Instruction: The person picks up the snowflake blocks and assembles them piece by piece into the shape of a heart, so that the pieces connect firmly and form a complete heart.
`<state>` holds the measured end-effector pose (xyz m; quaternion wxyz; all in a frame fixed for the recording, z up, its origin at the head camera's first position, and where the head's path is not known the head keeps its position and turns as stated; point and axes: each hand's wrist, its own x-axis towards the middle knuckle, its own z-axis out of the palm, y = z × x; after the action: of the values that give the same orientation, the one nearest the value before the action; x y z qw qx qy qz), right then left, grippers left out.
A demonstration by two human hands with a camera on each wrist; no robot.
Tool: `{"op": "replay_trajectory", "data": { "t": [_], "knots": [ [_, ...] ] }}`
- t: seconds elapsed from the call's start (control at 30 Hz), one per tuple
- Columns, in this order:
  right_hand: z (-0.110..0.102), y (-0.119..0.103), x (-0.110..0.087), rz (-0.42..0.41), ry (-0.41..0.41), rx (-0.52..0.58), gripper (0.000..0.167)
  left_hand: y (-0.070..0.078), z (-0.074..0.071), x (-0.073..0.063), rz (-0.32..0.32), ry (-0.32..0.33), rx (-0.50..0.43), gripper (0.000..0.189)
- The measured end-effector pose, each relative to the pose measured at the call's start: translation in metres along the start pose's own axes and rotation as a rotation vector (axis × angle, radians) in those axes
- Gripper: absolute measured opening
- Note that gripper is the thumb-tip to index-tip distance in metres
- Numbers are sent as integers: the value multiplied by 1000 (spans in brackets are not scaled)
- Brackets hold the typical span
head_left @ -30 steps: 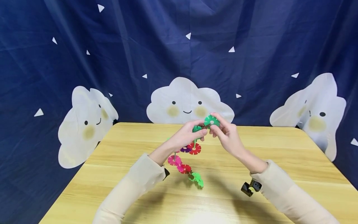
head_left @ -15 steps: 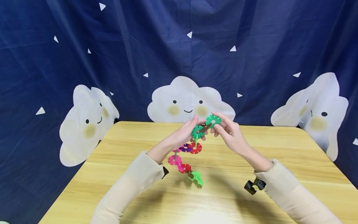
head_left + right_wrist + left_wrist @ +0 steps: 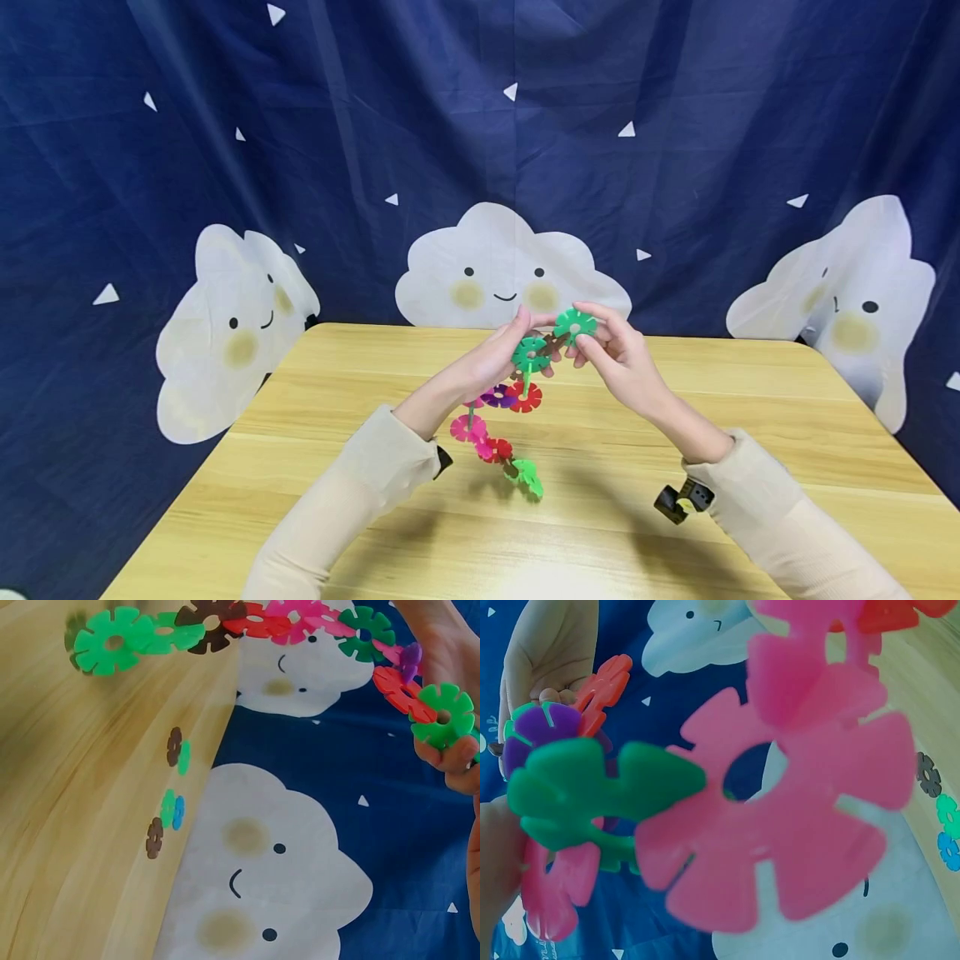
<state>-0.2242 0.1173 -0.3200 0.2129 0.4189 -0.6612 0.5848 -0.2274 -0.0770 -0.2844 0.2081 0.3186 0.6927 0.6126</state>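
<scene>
A chain of notched plastic flower discs hangs above the table from my two hands. My left hand (image 3: 495, 357) has its fingers behind a green disc (image 3: 530, 355), thumb raised off it. With thumb and fingers my right hand (image 3: 624, 360) pinches the end green disc (image 3: 576, 327). A brown disc (image 3: 552, 345) links these two. Below hang a red disc (image 3: 527, 398), a purple disc (image 3: 498, 396), pink discs (image 3: 467, 428), another red disc (image 3: 497, 451) and light green discs (image 3: 528, 477). A pink disc (image 3: 802, 817) looms large in the left wrist view.
Loose discs lie on the wooden table (image 3: 360, 367), among them a brown disc (image 3: 154, 838), a green disc (image 3: 184, 757) and a blue disc (image 3: 178, 813). A dark blue curtain (image 3: 450, 125) with white clouds hangs behind. Black wrist cameras sit at both cuffs.
My left thumb has lifted off the green disc, leaving its face in view. My right hand has shifted slightly right, and its disc has turned more toward the head camera.
</scene>
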Motion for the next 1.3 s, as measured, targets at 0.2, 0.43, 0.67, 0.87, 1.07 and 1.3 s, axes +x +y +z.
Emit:
{"op": "replay_trajectory", "data": {
  "t": [0.2,0.43,0.67,0.87,1.07,1.3],
  "knots": [
    [1,0,1,12,14,53,36,0,-2,1,-20,-6,4,84],
    [3,2,0,33,34,93,33,1,-5,1,-63,3,34,63],
    [5,3,1,50,41,103,33,1,-5,1,-78,9,43,61],
    [6,1,3,87,45,82,32,3,-3,3,-83,-3,57,63],
    [6,0,6,101,25,-13,34,4,-2,3,-93,-5,54,64],
    [9,-2,10,105,52,-108,35,3,-4,1,-100,0,32,65]
  ]
}}
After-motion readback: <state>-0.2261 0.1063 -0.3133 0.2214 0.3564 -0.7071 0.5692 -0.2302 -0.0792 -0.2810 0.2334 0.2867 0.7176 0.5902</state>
